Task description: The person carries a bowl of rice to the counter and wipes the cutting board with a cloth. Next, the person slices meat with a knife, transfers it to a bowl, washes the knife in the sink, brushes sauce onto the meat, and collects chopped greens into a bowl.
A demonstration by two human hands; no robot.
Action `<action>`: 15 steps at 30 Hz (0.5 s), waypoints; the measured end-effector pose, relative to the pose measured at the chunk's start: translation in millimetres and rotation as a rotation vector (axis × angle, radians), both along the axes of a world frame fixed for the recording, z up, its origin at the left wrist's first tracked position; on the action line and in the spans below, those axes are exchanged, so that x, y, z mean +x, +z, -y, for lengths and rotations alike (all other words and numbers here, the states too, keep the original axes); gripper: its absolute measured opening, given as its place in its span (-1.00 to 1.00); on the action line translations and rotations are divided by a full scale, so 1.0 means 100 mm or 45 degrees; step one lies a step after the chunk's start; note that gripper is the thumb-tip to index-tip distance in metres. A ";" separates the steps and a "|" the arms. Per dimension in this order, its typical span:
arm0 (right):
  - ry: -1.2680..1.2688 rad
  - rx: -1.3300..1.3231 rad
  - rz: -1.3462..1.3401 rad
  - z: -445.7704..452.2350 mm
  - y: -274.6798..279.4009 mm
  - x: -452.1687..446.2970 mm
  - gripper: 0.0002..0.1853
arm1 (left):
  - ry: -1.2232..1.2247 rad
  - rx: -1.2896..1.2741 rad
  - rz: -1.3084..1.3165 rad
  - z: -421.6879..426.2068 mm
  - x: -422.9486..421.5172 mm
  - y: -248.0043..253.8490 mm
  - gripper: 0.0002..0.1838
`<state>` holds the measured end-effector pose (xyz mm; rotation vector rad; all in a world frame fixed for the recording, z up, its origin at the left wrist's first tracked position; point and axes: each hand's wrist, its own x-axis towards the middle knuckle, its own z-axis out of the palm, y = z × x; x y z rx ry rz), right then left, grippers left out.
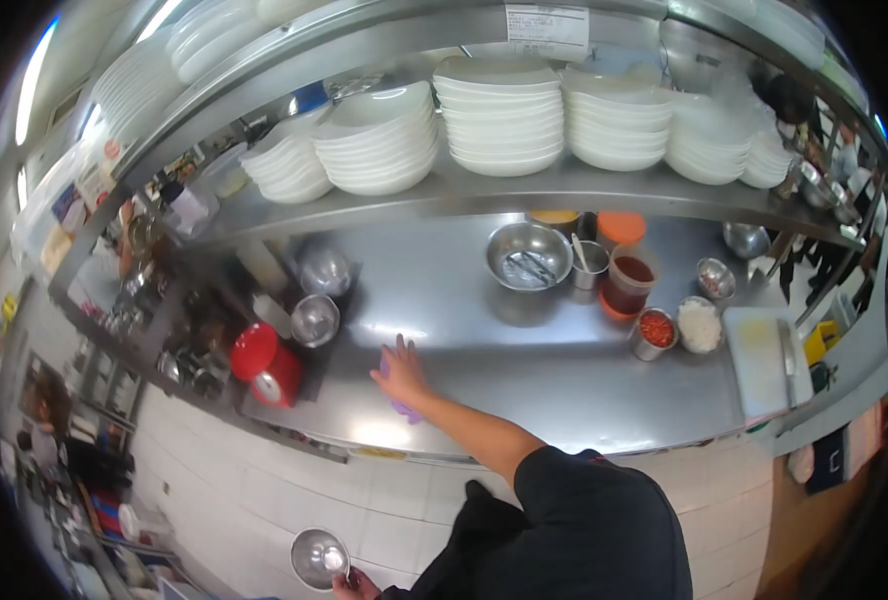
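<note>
My right hand (404,381) reaches across the steel counter (524,390). Under its palm and fingers is a purple cloth (407,411), pressed against the metal and partly covered by the hand. Low at the bottom edge, away from the counter and above the tiled floor, my left hand (357,585) grips a steel bowl (319,558) by its rim. The bowl is tilted so that its shiny inside shows. A red kitchen scale (269,368) stands left of my right hand, with two steel bowls (316,320) behind it.
Stacked white bowls (500,115) line the shelf above. Toward the back stand a large steel bowl (527,258) with utensils inside and a tub of dark red sauce (628,281). Chopped red food (656,329), a white-filled bowl (700,326) and a cutting board (759,365) with a knife are at right.
</note>
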<state>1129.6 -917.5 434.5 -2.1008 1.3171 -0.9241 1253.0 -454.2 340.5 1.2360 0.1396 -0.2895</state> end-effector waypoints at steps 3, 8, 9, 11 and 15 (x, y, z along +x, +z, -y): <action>-0.051 -0.165 -0.266 -0.10 -0.34 0.08 -0.31 | -0.273 0.437 0.071 0.04 0.60 0.46 -0.61; 0.001 -0.326 -0.437 -0.12 -0.51 0.05 -0.40 | -0.467 0.159 -0.222 0.39 1.78 -0.25 -0.62; 0.015 -0.370 -0.494 -0.18 -0.44 -0.01 -0.42 | -0.264 -0.195 -0.575 0.60 1.96 -0.42 -0.71; -0.002 -0.413 -0.563 -0.23 -0.39 -0.08 -0.45 | -0.638 0.223 -0.040 0.96 1.51 -0.28 -0.78; 0.078 0.200 -0.077 -0.18 -0.63 -0.20 -0.57 | -0.819 -0.038 -0.511 1.49 0.90 0.34 -0.83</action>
